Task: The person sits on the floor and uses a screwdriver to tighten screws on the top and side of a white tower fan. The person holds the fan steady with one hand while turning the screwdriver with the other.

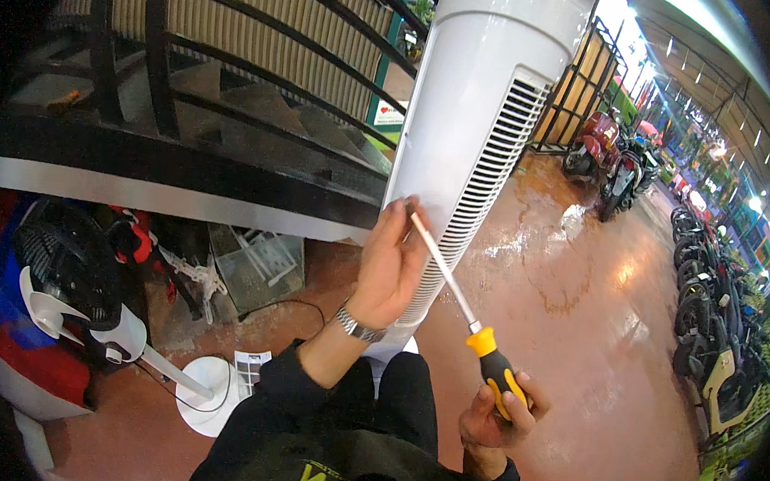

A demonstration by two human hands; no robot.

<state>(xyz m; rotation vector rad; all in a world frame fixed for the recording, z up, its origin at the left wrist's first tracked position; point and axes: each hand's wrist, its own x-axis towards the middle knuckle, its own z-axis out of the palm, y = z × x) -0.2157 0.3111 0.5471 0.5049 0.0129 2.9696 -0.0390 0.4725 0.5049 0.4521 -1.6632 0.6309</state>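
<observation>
Under the stairs (264, 123), a white slatted piece (268, 253) lies in or on a grey box-like thing (262, 296), I can't tell which. Open floor (562, 366) stretches from the white tower fan (447, 156), its top cut off, right to motorcycles (692, 295). The right hand (499, 417) has its fingers wrapped round a screwdriver's (455, 291) handle; at its tip, before the fan, the left hand (390, 263) bends its fingers, their hold unclear.

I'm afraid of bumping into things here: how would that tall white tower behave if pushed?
The white tower would probably tip rather than slide, being tall and narrow. Its smooth, shiny casing may feel slippery. The slatted vent suggests a stiff, partly hollow shell, perhaps fairly light for its size.
</observation>
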